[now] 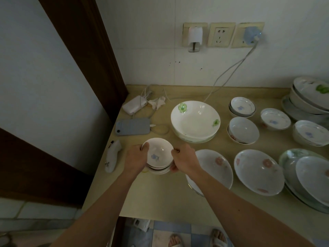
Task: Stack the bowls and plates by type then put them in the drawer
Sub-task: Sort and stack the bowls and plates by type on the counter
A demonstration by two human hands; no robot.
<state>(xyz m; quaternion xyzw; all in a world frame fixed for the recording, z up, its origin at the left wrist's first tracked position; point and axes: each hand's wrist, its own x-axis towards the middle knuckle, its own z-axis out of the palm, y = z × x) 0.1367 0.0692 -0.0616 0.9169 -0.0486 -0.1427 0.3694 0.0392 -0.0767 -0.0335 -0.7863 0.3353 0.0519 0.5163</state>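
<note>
A: Dim kitchen corner, beige surface (pixel 160 191) crowded with crockery. Where's the small-bowl stack (pixel 159 156)?

B: Near the surface's left edge, towards the front. Left hand (pixel 136 157) and right hand (pixel 184 158) grip it, fingers curled over opposite rims.

A: Risks?

B: The bowls look loosely nested, so tilting could slide the top one off. The phone (pixel 133 126) and oval plate (pixel 213 168) are near enough to get knocked.
</note>
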